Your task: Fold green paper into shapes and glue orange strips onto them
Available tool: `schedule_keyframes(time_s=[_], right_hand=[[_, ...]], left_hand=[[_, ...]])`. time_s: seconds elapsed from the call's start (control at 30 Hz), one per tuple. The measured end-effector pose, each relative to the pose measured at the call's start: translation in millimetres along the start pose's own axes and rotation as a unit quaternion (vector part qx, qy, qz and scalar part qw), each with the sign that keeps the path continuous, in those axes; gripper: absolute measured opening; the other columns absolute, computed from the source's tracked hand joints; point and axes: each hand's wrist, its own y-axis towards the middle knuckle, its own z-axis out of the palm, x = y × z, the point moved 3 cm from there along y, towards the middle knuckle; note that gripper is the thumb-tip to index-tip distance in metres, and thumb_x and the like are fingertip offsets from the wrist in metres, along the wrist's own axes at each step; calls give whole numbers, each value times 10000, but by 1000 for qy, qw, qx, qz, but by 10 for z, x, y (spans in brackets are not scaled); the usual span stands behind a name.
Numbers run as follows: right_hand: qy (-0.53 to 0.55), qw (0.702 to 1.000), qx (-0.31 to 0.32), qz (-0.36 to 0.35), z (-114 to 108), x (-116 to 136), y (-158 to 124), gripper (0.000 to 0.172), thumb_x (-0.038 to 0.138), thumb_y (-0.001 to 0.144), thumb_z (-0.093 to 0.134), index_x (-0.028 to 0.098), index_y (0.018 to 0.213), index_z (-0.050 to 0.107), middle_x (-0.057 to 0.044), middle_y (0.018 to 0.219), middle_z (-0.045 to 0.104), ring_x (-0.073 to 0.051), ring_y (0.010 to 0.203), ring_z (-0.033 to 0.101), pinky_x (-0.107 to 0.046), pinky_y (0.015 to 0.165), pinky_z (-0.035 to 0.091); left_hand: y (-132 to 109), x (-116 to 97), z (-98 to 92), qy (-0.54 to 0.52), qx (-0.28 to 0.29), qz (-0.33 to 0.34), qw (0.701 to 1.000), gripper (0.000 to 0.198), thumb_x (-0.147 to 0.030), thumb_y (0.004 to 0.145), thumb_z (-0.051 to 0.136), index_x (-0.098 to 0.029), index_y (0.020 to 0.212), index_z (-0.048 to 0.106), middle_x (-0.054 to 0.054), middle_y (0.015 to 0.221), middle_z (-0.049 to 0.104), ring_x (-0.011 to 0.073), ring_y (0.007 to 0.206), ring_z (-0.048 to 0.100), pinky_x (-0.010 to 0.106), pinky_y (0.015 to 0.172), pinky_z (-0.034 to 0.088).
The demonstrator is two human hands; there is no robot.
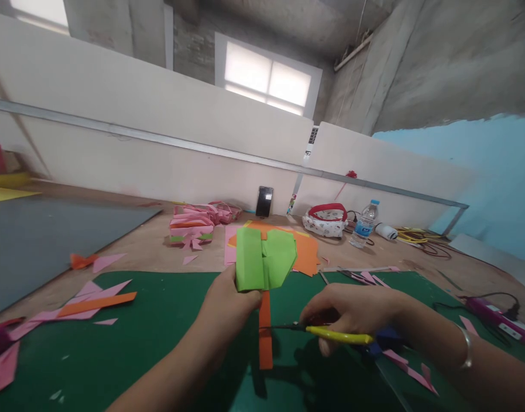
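Note:
Near the middle, my left hand is closed on a folded piece of light green paper, gripping its lower edge. From under the green paper an orange paper strip hangs down toward me. My right hand is closed around yellow-handled scissors. Their blades point left and reach across the orange strip below the green paper. Whether the blades have cut into the strip I cannot tell. A green cutting mat lies under both hands.
Pink and orange paper scraps lie on the left of the mat. Behind stand pink paper bundles, stacked orange sheets, a phone, a white pouch and a water bottle. A purple power strip is at right.

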Motion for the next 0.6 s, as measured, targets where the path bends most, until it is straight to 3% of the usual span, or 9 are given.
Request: schedule_keyframes(time_s=[0.43, 0.6], right_hand=[[32, 999, -22, -7, 59, -59, 37, 341, 469, 751, 686, 134, 809, 708, 68, 567, 403, -67, 515, 302, -205, 443, 224], [8, 1000, -15, -12, 82, -122, -91, 343, 447, 752, 687, 149, 916, 732, 36, 620, 583, -76, 528, 439, -178, 453, 295]], left_hand=[[13, 39, 47, 5, 12, 4, 1000, 296, -159, 587, 569, -192, 880, 597, 35, 787, 667, 241, 763, 606, 328, 640, 446], [26, 54, -5, 19, -21, -13, 1000, 293, -191, 582, 605, -189, 875, 612, 48, 773, 684, 274, 757, 628, 351, 627, 458]])
